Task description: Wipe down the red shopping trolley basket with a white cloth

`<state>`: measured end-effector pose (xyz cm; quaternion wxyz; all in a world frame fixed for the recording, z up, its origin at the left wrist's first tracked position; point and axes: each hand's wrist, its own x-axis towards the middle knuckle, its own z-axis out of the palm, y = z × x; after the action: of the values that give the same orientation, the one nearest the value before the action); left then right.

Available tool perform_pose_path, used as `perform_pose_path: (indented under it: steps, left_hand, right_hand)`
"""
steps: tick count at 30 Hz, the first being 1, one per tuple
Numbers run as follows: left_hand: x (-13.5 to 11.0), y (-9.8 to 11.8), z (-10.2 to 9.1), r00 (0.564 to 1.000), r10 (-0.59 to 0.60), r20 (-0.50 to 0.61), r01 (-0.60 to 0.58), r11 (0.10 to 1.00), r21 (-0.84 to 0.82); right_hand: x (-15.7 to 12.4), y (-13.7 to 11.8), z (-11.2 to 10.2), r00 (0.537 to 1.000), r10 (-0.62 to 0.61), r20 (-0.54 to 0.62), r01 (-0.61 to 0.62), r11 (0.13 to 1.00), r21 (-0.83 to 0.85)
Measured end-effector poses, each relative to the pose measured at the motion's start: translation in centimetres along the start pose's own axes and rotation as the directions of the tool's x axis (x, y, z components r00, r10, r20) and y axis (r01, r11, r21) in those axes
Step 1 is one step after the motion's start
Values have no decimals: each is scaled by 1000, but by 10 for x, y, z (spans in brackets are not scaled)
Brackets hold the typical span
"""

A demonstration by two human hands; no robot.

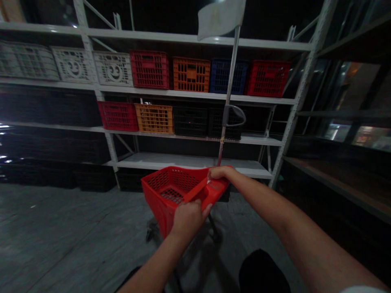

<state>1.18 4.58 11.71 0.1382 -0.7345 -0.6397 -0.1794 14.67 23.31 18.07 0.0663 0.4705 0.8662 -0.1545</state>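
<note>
A small red shopping cart (166, 189) with a perforated basket stands on the floor in front of me. My left hand (189, 215) is closed round the near end of its red handle bar. My right hand (220, 172) grips the far end of the bar, beside a thin metal pole (228, 93) that rises from the cart to a white flag-like plate (220, 16). The basket looks empty as far as it shows.
White metal shelving (183, 93) stands ahead with white, red, orange, blue and black crates (149, 69) on two levels. Dark shelving (339, 179) runs along the right. Black crates are stacked at the left. The floor (61, 236) is grey concrete.
</note>
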Motion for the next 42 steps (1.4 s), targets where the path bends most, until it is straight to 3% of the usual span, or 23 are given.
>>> perform_pose_path:
  steps: [8, 14, 20, 24, 26, 28, 31, 35, 38, 42]
  left_hand:
    - [-1, -9, 2, 1000, 20, -16, -20, 1000, 6]
    - [-2, -10, -2, 1000, 17, -23, -17, 1000, -9]
    - [-7, -16, -6, 1000, 19, -19, -20, 1000, -23]
    - [-7, -19, -7, 999, 32, -4, -32, 999, -6]
    - [-6, -18, -7, 999, 41, -2, -41, 999, -12]
    - [-4, -16, -7, 999, 42, -1, -42, 999, -17]
    - [-2, -14, -7, 999, 26, 22, -26, 999, -27]
    - [-3, -17, -9, 998, 21, 62, -20, 1000, -10]
    - [-3, -19, -10, 997, 15, 80, -16, 1000, 13]
    - [-3, -18, -11, 998, 14, 66, -15, 1000, 7]
  right_hand:
    - [-16, -46, 8, 950, -280, 137, 293, 953, -78]
    - [-46, -71, 17, 901, -389, 192, 426, 878, -218]
    - [-74, -54, 10, 828, -559, 49, 557, 807, -197]
    - [-75, -45, 14, 795, -606, -39, 586, 782, -213]
    - [-67, -49, 20, 806, -591, -16, 565, 778, -275]
    - [-57, -57, 24, 852, -523, 31, 501, 796, -339]
    - [-46, -66, 15, 903, -410, 130, 430, 848, -311]
    - [-55, -58, -11, 866, -447, 225, 475, 875, -89]
    - [-68, -48, -14, 828, -525, 195, 537, 844, -9]
    - [-67, -51, 9, 854, -519, 37, 520, 847, -110]
